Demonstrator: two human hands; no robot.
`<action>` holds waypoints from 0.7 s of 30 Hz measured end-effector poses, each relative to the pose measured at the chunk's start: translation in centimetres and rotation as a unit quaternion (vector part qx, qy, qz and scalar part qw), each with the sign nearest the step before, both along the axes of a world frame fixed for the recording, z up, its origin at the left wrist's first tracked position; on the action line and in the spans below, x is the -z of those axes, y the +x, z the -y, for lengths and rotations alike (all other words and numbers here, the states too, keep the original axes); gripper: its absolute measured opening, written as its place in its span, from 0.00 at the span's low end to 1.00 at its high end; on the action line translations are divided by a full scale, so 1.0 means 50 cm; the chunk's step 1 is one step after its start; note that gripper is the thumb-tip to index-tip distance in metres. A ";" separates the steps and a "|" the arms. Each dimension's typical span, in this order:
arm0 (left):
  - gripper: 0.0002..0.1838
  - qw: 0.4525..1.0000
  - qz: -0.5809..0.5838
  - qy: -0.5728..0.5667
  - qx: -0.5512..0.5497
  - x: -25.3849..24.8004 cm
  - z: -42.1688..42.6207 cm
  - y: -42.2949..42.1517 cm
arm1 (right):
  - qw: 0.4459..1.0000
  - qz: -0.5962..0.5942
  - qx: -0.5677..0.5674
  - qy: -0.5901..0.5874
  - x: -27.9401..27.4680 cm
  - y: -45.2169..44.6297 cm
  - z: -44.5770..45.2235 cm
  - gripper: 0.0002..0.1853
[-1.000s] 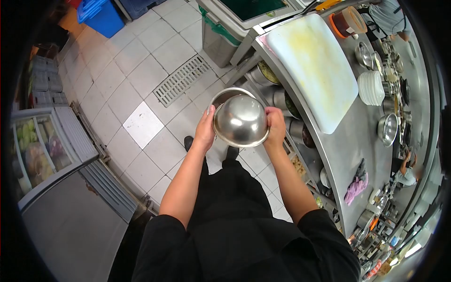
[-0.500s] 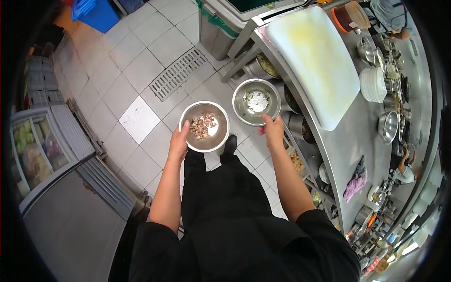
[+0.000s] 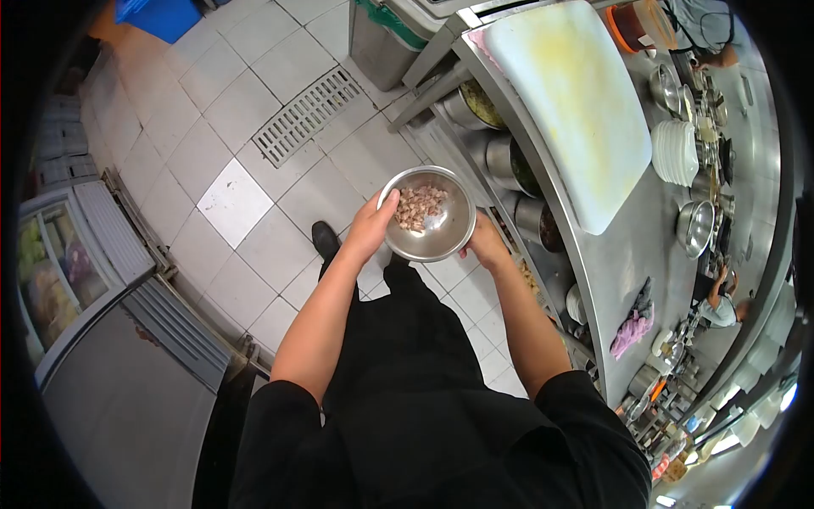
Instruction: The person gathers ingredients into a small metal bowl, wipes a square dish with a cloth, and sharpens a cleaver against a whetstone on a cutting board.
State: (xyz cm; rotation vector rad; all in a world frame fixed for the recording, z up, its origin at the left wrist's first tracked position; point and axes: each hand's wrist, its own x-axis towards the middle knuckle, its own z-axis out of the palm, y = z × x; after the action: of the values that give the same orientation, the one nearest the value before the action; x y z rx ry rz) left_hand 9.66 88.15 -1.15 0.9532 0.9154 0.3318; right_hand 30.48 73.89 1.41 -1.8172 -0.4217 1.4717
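A round steel bowl (image 3: 437, 240) is held in front of my body, above the tiled floor. Small chopped brownish pieces (image 3: 419, 207) lie in it, mostly toward its left side. My left hand (image 3: 371, 227) grips the bowl's left rim, thumb over the edge. At the lower right, my right hand (image 3: 485, 242) is closed at the bowl's edge, its fingers partly hidden behind it. The second bowl is hidden; it seems to be beneath the first.
To the right runs a steel counter (image 3: 604, 267) with a white cutting board (image 3: 568, 110), stacked plates (image 3: 675, 153) and a pink cloth (image 3: 632, 329). Pots (image 3: 536, 222) stand on the shelf below. A fridge (image 3: 127, 382) is at left, a bin (image 3: 386, 51) ahead. Other people are at far right.
Half a second ago the bowls were apart, one in each hand; now my hands are closer together and only the bowl with chopped pieces shows. My feet and the view have shifted.
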 end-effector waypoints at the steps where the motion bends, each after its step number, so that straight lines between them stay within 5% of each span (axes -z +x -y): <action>1: 0.32 1.000 0.001 0.004 0.000 0.004 0.000 0.012 | 1.000 -0.001 0.002 -0.003 0.000 0.009 0.001 0.10; 4: 0.33 1.000 -0.015 0.023 -0.004 0.015 0.005 0.037 | 1.000 0.024 -0.001 -0.019 0.011 0.031 0.005 0.12; 6: 0.33 0.999 -0.033 0.038 -0.006 0.018 0.003 0.042 | 0.952 0.263 0.063 -0.145 0.041 0.042 0.024 0.11; 7: 0.33 0.998 -0.040 0.027 -0.038 0.020 -0.005 0.038 | 0.952 0.262 0.063 -0.145 0.047 0.052 0.038 0.11; 9: 0.34 0.996 -0.048 0.015 -0.075 0.038 -0.028 0.027 | 0.934 0.169 0.306 -0.073 0.046 0.089 0.079 0.11; 12: 0.34 0.988 -0.066 0.047 -0.129 0.080 -0.042 -0.001 | 0.935 0.140 0.325 -0.016 0.031 0.114 0.130 0.11; 17: 0.32 0.995 -0.068 -0.010 -0.073 0.092 -0.025 0.014 | 0.959 0.090 0.267 0.015 -0.012 0.039 0.081 0.13; 21: 0.32 0.998 -0.005 -0.055 -0.038 0.124 0.022 0.042 | 0.990 0.124 0.051 -0.052 -0.027 0.011 0.018 0.14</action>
State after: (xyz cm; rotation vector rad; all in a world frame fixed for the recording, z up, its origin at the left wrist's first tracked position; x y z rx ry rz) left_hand 11.74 87.07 -7.37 0.8209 0.9720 0.3384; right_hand 31.03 72.97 2.75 -2.0843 -0.3735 1.2227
